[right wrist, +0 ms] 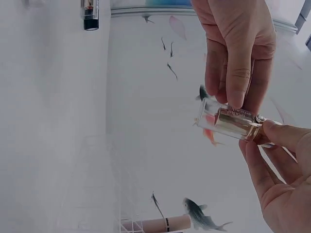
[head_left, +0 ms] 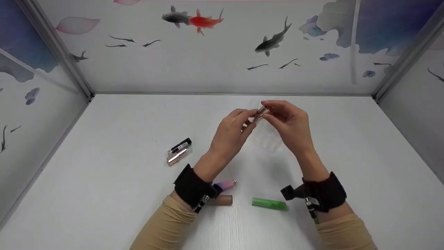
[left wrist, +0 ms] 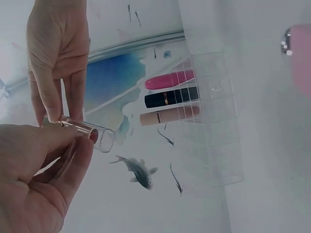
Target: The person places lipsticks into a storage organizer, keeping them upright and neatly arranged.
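A lipstick tube (head_left: pixel 260 114) with a rose-gold body and a clear sleeve is held up between both hands over the far middle of the table. My left hand (head_left: pixel 230 130) pinches it from the left with thumb and fingers. From the right, my right hand (head_left: pixel 293 123) pinches its other end. The transparent end of the lipstick tube (right wrist: pixel 233 122) shows under the left fingers in the right wrist view. Below the hands is a clear lipstick rack (left wrist: pixel 214 141), holding a pink tube (left wrist: pixel 170 80), a black one (left wrist: pixel 170 97) and a beige one (left wrist: pixel 167 115).
To the left lie a black-capped tube (head_left: pixel 182 144) and a rose-gold tube (head_left: pixel 178 157), side by side. Nearer, a pink-purple tube (head_left: pixel 227 184) and a brown tube (head_left: pixel 224 200) are partly covered by the left wrist strap. A green tube (head_left: pixel 269 203) lies left of the right wrist.
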Action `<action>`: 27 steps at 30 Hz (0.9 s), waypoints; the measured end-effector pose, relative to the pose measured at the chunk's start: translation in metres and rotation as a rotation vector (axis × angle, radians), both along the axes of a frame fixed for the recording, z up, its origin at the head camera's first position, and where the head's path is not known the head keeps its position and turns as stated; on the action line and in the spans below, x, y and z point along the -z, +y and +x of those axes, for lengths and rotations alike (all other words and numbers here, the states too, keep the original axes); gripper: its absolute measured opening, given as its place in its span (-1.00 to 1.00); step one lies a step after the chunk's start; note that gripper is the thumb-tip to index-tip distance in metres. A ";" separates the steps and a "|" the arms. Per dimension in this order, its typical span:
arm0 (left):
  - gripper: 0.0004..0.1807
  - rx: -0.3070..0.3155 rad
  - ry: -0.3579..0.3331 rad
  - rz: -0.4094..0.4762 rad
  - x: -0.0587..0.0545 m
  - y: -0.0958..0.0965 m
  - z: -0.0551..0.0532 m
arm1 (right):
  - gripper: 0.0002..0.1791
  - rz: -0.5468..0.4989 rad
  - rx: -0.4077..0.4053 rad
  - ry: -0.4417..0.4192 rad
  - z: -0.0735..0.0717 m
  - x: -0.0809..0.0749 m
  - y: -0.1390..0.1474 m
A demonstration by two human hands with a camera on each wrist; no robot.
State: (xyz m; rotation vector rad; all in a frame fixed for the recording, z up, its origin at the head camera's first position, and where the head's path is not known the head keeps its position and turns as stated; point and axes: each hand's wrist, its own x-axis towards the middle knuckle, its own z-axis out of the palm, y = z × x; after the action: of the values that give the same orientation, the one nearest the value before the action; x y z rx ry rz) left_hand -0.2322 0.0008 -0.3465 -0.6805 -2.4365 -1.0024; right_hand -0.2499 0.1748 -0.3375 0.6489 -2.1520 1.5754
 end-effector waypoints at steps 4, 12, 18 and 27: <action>-0.49 0.034 -0.055 0.044 -0.004 0.001 -0.005 | -0.70 -0.016 0.016 0.091 -0.006 -0.002 -0.006; -0.43 0.103 -0.132 0.045 -0.002 0.004 -0.022 | -0.74 0.127 0.127 0.189 -0.026 0.001 -0.006; -0.40 0.147 -0.171 0.031 0.001 0.006 -0.033 | -0.78 0.278 0.234 0.277 -0.039 0.004 -0.001; -0.43 0.175 -0.277 0.042 0.009 0.015 -0.061 | -0.84 0.391 0.354 0.315 -0.057 0.015 0.002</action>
State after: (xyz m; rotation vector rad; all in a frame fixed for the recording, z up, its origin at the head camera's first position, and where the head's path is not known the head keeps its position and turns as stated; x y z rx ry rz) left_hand -0.2935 0.0155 -0.3551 -0.7984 -2.6168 -1.2891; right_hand -0.3071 0.1771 -0.3523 0.5466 -2.1922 0.8201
